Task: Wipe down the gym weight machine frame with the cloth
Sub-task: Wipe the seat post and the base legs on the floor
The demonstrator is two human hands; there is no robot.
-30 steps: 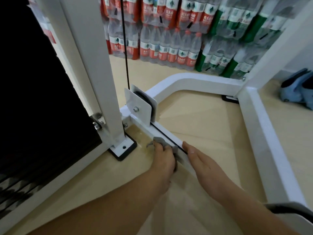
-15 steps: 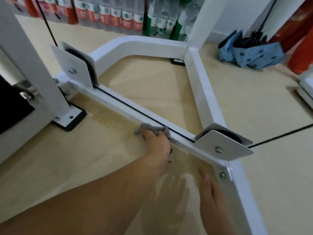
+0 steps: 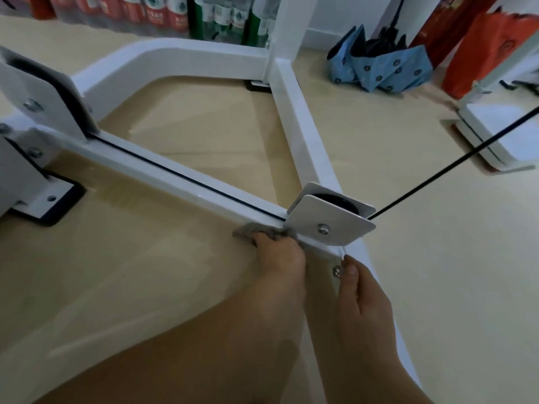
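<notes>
Your left grip [image 3: 280, 258] is curled down over a small crumpled grey cloth [image 3: 250, 230], holding it against the near edge of the low white painted metal frame bar [image 3: 175, 178]. The cloth's loose end sticks out to the left of your knuckles, and your fingertips are hidden under the hand. Just beyond that grip and to its right, close beside the cloth's far corner, sits a flat white metal pulley plate [image 3: 335, 217] with a silver bolt [image 3: 323, 228] through it. A thin black cable [image 3: 452, 167] runs out of the plate, up and away to the right, and another stretch of it lies along the top of the frame bar, leading off to the left of the grip.

Your right grip [image 3: 361, 304] lies just to the right of the left one, laid out straight and holding nothing, its thumb tip beside a small silver screw head [image 3: 337, 271] on the frame's corner. Under both grips is pale wooden floor [image 3: 131, 287]. Well beyond the right grip a folded blue patterned umbrella [image 3: 382, 68] lies on that floor. Far ahead of the left grip, packs of water bottles [image 3: 175, 13] stand in a row.
</notes>
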